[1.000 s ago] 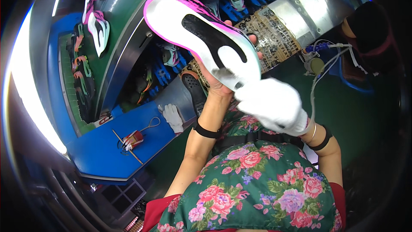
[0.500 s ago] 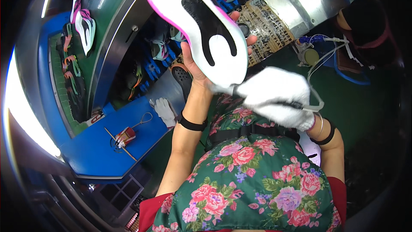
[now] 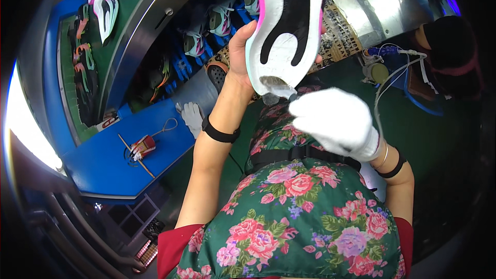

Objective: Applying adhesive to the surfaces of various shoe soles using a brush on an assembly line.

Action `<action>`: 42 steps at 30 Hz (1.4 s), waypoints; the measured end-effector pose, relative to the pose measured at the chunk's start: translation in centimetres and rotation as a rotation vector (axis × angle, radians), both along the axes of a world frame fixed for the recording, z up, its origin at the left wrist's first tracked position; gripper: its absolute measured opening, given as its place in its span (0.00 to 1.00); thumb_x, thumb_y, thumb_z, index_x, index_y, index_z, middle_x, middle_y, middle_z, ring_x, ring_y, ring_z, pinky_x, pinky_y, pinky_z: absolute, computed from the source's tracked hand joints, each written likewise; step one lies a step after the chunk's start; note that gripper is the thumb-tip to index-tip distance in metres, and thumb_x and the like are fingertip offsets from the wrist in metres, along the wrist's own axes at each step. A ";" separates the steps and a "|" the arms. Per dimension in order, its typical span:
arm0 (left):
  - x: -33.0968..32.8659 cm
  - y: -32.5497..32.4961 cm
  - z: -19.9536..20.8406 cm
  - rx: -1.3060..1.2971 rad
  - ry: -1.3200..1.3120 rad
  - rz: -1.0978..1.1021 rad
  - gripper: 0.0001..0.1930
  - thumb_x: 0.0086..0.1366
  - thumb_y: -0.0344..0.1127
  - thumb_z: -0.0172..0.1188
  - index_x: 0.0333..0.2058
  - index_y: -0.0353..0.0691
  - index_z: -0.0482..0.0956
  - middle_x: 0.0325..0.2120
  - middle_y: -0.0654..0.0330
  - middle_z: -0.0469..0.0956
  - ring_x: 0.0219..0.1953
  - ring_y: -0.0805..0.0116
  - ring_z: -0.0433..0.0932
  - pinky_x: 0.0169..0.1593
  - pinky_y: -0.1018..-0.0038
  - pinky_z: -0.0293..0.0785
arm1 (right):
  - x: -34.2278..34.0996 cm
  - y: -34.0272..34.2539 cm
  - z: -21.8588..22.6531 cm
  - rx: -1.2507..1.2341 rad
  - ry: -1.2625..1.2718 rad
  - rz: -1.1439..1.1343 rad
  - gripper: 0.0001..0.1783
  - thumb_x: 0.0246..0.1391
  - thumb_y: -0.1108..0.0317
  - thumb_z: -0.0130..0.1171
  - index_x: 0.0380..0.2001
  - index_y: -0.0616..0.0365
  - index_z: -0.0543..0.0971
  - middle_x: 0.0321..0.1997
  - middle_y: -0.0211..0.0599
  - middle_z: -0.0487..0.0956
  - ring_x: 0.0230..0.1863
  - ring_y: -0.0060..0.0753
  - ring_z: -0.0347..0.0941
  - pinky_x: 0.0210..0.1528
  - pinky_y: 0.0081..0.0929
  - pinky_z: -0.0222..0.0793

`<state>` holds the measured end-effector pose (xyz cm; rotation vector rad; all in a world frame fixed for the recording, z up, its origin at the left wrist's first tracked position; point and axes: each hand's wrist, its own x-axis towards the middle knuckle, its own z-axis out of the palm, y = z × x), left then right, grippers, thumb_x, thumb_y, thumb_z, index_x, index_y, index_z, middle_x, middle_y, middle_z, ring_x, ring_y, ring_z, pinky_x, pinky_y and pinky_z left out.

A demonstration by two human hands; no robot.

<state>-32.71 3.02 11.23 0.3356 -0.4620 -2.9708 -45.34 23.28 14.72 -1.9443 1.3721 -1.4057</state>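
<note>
A white shoe sole [image 3: 309, 46] with a pink edge and a black inset is held up at the top middle. My bare left hand [image 3: 242, 54] grips it, thumb on the left edge and fingertips showing on the right edge. My right hand [image 3: 336, 124], in a white glove, is closed around a brush [image 3: 283, 91], its handle mostly hidden. The brush tip touches the lower rounded end of the sole, where a greyish wet-looking patch shows. A pale thin tube [image 3: 381, 101] runs up from behind the gloved hand.
On the left stands a blue table [image 3: 103, 175] with a red container [image 3: 144, 147] and a white glove [image 3: 192, 118]. Shoes [image 3: 221, 20] sit on blue racks behind. More soles [image 3: 106, 18] lie on a green conveyor. At right are a round tin [image 3: 378, 72] and another person [image 3: 447, 46].
The sole has turned more upright and shifted right. The brush has moved onto its lower end, where a greyish patch now shows. My gloved hand has turned slightly.
</note>
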 end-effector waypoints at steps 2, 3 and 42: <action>-0.2 -0.2 0.1 0.056 -0.026 -0.044 0.44 0.62 0.57 0.60 0.70 0.35 0.60 0.63 0.35 0.68 0.60 0.26 0.71 0.64 0.37 0.69 | 1.1 1.1 -1.2 0.039 -0.084 0.100 0.17 0.54 0.73 0.64 0.48 0.56 0.85 0.53 0.42 0.84 0.54 0.45 0.80 0.55 0.38 0.76; -0.2 -0.2 0.1 0.057 -0.017 -0.031 0.43 0.62 0.55 0.60 0.69 0.34 0.62 0.63 0.36 0.68 0.60 0.30 0.72 0.64 0.36 0.69 | 1.2 1.2 -0.6 0.059 -0.122 0.120 0.16 0.53 0.74 0.65 0.47 0.56 0.85 0.51 0.41 0.85 0.52 0.43 0.81 0.53 0.38 0.77; 0.5 2.0 -1.4 0.308 -0.040 0.093 0.36 0.69 0.54 0.54 0.68 0.36 0.64 0.62 0.42 0.72 0.60 0.38 0.75 0.63 0.38 0.71 | -2.7 0.1 0.8 0.224 -0.600 0.182 0.11 0.41 0.79 0.75 0.31 0.56 0.88 0.37 0.42 0.87 0.39 0.41 0.85 0.42 0.33 0.80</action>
